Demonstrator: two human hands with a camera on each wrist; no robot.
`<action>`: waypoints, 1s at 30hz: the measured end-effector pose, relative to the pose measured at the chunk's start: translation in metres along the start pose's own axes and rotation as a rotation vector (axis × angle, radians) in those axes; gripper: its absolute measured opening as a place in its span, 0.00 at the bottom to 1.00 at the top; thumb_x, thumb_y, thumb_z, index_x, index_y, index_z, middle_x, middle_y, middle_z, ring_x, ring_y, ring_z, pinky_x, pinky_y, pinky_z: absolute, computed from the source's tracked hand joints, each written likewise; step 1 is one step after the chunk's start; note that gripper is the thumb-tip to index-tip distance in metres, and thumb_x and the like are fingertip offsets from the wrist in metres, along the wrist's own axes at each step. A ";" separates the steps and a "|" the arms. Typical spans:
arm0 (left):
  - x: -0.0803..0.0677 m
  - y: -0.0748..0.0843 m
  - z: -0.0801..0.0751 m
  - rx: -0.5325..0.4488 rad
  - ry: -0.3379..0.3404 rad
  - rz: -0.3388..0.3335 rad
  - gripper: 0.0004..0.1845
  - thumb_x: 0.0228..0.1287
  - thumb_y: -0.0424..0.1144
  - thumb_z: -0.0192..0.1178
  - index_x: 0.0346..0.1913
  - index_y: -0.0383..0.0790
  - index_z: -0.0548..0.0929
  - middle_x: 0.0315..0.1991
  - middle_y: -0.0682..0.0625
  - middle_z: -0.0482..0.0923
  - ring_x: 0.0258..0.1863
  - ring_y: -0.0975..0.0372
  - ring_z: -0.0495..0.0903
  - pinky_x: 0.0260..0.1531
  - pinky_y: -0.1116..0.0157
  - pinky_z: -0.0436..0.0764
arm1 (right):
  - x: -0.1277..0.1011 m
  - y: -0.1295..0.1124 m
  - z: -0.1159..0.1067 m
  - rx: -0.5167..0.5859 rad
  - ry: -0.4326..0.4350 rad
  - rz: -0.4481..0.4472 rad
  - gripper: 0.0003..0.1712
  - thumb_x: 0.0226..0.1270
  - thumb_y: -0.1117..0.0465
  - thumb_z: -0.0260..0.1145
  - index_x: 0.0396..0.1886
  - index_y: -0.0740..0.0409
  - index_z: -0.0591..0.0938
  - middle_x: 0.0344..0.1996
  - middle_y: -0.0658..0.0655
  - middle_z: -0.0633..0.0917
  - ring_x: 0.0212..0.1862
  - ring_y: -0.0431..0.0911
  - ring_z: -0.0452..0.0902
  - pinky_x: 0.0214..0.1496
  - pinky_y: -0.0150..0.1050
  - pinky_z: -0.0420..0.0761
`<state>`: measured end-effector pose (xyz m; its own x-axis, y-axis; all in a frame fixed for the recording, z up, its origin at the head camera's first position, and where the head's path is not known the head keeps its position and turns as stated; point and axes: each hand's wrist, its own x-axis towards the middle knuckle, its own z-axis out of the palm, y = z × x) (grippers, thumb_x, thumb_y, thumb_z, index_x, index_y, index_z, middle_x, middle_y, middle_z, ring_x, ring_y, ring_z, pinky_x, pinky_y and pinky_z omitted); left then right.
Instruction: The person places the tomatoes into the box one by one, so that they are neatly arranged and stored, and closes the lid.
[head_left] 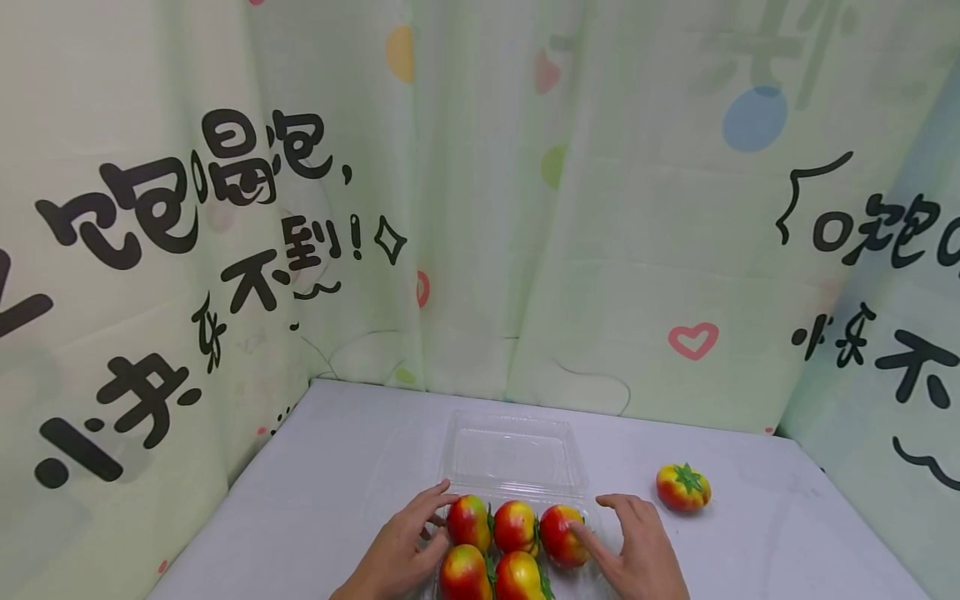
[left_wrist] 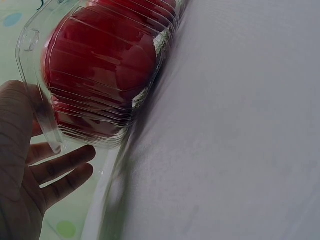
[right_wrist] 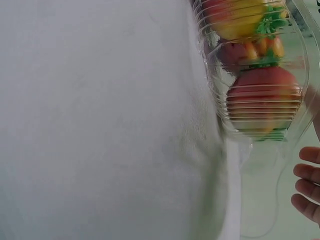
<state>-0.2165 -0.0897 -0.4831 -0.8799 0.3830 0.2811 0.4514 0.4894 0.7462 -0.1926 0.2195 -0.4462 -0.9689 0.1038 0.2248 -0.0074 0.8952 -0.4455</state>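
Observation:
A clear plastic clamshell box (head_left: pixel 577 575) lies at the front of the table, its lid (head_left: pixel 513 450) folded back. Several red-and-yellow tomatoes (head_left: pixel 515 527) with green leafy tops sit in it. My left hand (head_left: pixel 401 546) is at the box's left side, fingers loosely extended; in the left wrist view the hand (left_wrist: pixel 30 165) is at the box's rim (left_wrist: pixel 37 115). On the right side is my right hand (head_left: pixel 637 546), its thumb in front of the rightmost tomato (head_left: pixel 558 533); whether it touches is unclear. The right wrist view shows spread fingers (right_wrist: pixel 309 172) beside the box.
One more tomato (head_left: pixel 683 488) stands alone on the white table (head_left: pixel 300 492), right of the box. Behind and on both sides hangs a pale curtain (head_left: pixel 480 208) with black lettering and coloured shapes.

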 end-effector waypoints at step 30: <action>0.000 0.000 0.000 -0.002 0.001 0.013 0.21 0.65 0.35 0.54 0.61 0.48 0.75 0.67 0.43 0.67 0.39 0.70 0.79 0.40 0.71 0.81 | 0.013 0.039 -0.004 -0.040 0.150 0.007 0.30 0.56 0.44 0.70 0.48 0.62 0.78 0.46 0.64 0.80 0.51 0.57 0.70 0.55 0.59 0.74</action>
<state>-0.2168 -0.0896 -0.4831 -0.8742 0.3881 0.2917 0.4625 0.4827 0.7437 -0.2047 0.2579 -0.4570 -0.9209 0.1711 0.3502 0.0120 0.9105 -0.4133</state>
